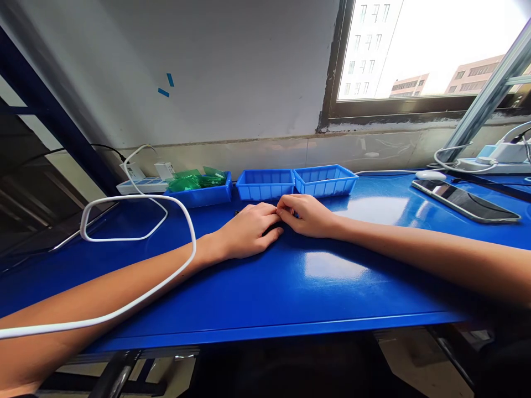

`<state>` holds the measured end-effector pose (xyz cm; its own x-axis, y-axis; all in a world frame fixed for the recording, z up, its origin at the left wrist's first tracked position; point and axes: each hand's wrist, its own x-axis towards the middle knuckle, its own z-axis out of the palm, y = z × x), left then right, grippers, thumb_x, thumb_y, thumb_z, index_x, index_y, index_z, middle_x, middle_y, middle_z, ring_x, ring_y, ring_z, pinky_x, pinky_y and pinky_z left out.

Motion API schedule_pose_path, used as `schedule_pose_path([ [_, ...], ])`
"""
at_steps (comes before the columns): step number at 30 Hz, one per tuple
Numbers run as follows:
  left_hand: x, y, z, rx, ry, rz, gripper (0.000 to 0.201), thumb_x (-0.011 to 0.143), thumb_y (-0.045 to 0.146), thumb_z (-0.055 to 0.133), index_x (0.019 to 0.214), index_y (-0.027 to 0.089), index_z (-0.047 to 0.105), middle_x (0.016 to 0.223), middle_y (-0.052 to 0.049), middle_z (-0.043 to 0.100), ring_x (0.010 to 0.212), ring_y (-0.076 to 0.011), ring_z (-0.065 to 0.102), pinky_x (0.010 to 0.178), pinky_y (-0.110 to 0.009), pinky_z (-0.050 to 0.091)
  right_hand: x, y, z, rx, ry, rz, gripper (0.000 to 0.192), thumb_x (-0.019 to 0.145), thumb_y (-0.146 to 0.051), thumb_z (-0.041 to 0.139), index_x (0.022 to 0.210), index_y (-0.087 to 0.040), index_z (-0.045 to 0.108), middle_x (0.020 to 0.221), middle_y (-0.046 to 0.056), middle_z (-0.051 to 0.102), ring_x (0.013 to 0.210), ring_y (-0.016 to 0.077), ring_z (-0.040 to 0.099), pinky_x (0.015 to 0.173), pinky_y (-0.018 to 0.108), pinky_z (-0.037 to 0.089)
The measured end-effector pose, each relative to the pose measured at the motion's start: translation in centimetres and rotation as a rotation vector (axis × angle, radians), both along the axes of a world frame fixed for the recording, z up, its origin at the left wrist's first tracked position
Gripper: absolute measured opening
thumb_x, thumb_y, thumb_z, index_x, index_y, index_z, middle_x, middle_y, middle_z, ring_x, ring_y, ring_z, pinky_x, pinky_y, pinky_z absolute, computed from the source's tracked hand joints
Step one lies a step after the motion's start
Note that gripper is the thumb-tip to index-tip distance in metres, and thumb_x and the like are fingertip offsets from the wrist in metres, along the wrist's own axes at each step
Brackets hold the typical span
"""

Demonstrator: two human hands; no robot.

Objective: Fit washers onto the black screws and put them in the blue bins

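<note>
Left hand [249, 229] and right hand [305, 215] meet fingertip to fingertip on blue table [290, 287], before empty blue bins [265, 184].

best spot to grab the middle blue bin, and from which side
Take the middle blue bin by its front long rim, coming from the table's near side: that wall faces the hands, while another blue bin sits against its right end and the bin of green packets stands near its left. The left hand and right hand rest just before it.

At your twelve o'clock, smooth plastic bins [265, 184] sit on the glossy table [332, 276]; at two, a glassy phone [467, 200].
</note>
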<state>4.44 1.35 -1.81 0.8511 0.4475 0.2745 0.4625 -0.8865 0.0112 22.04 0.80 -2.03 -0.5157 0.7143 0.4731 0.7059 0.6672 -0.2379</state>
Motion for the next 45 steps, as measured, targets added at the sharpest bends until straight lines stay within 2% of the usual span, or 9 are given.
schedule_pose_path([
  [6,0.04,0.07,-0.02,0.031,-0.016,-0.020,0.024,0.089,0.024,0.042,0.098,0.014,0.062,0.109,-0.010,0.061,0.104,-0.0225,0.054,0.092,-0.037,0.044,0.19,0.04,-0.19,0.033,-0.036,-0.002,0.008,0.078,-0.014,0.048,0.080,-0.016,0.055,0.076,0.003,0.061,0.067,0.0127,0.053,0.062,0.023,0.036],
  [13,0.06,0.25,-0.20,0.037,-0.040,-0.064,0.024,0.090,0.023,0.042,0.097,0.014,0.063,0.111,-0.009,0.062,0.106,-0.0215,0.054,0.093,-0.036,0.043,0.10,-0.16,-0.26,0.107,-0.123,-0.080,0.016,0.070,-0.017,0.048,0.083,-0.017,0.058,0.078,0.005,0.064,0.073,0.0169,0.056,0.064,0.026,0.038],
  [18,0.09,0.34,-0.28,0.040,-0.051,-0.076,0.023,0.090,0.023,0.042,0.095,0.014,0.063,0.108,-0.008,0.063,0.104,-0.0208,0.055,0.093,-0.035,0.043,0.01,-0.27,-0.23,0.123,-0.145,-0.145,0.020,0.069,-0.018,0.048,0.085,-0.016,0.059,0.080,0.006,0.065,0.075,0.0181,0.057,0.064,0.026,0.038],
  [29,0.06,0.23,-0.12,0.024,-0.058,-0.075,0.021,0.089,0.021,0.043,0.091,0.014,0.062,0.100,-0.008,0.063,0.095,-0.0194,0.056,0.085,-0.031,0.046,-0.04,-0.38,-0.19,0.175,-0.169,-0.172,0.020,0.069,-0.018,0.048,0.085,-0.015,0.060,0.079,0.006,0.066,0.076,0.0188,0.058,0.063,0.026,0.037],
  [45,0.15,0.11,-0.03,0.008,-0.040,-0.083,0.021,0.090,0.021,0.041,0.090,0.015,0.061,0.099,-0.006,0.064,0.092,-0.0181,0.058,0.081,-0.030,0.044,-0.15,-0.58,-0.19,0.257,-0.168,-0.218,0.018,0.067,-0.021,0.047,0.077,-0.016,0.060,0.068,0.005,0.065,0.064,0.0169,0.056,0.056,0.025,0.031],
])
